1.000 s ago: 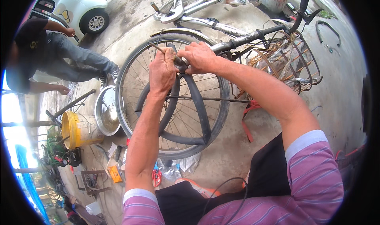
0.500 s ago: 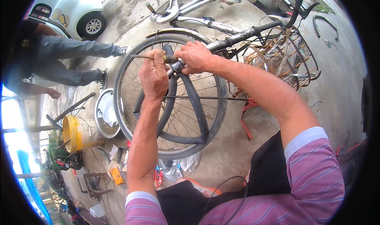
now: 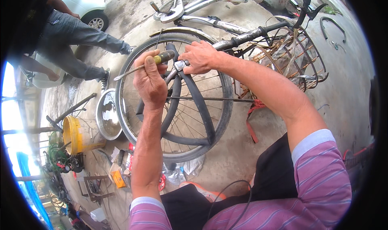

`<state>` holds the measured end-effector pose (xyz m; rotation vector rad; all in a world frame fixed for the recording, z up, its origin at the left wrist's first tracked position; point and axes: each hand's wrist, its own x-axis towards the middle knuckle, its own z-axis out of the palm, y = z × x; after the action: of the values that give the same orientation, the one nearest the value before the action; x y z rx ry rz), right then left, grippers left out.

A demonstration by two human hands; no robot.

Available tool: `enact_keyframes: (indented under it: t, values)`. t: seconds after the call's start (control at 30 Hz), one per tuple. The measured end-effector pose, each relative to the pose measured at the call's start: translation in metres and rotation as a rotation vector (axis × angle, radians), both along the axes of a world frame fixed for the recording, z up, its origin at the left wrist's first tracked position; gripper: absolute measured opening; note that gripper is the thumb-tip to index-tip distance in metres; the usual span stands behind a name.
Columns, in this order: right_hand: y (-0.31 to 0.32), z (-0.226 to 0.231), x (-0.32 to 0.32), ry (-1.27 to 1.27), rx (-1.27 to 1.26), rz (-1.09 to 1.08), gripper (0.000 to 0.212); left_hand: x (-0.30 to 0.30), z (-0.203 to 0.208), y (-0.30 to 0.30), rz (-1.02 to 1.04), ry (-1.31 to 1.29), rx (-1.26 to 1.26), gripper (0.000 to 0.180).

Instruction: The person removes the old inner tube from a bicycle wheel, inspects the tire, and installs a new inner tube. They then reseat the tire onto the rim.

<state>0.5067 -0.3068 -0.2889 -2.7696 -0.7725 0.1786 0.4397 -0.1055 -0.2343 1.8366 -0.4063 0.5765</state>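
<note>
My left hand (image 3: 150,84) is closed round a screwdriver (image 3: 163,57) with a yellow-green handle. Its thin shaft points down to the left, and the handle end is a little apart from the metal bicycle tube. My right hand (image 3: 201,57) has its fingers curled over the place where a black inner tube (image 3: 197,98) crosses the bicycle's metal tube (image 3: 173,74). Beside those fingers a pale grey spot shows on the inner tube. The rest of it hangs in loops over the spoked wheel (image 3: 227,119), below both hands.
A wire basket (image 3: 299,62) full of sticks hangs at the bicycle's right end. Behind lies a silver bicycle frame (image 3: 218,24). To the left are a metal basin (image 3: 102,123), a yellow bucket (image 3: 72,135) and a person in grey trousers (image 3: 74,32). Small tools and packets lie near my left forearm.
My left hand has drawn the screwdriver's handle end back from the inner tube, turning the shaft downward. My right hand stays nearly in place. The person at left has shifted.
</note>
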Motion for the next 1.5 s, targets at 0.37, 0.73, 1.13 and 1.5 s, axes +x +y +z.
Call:
enact_keyframes:
  t: [0.37,0.73,1.13,1.5]
  values:
    - [0.004,0.011,0.007,0.036,-0.025,0.043,0.071,0.01,-0.001,0.017,-0.041,0.443,0.283,0.036]
    - [0.002,0.004,0.012,-0.02,-0.021,0.022,0.069,0.002,0.011,0.007,-0.012,0.069,0.01,0.034]
    - [0.005,0.008,0.007,0.004,-0.047,0.029,0.074,0.004,-0.012,-0.004,-0.171,0.272,0.257,0.028]
    - [0.007,0.015,0.008,0.045,-0.035,-0.008,0.072,0.01,0.021,-0.012,-0.112,0.136,0.068,0.03]
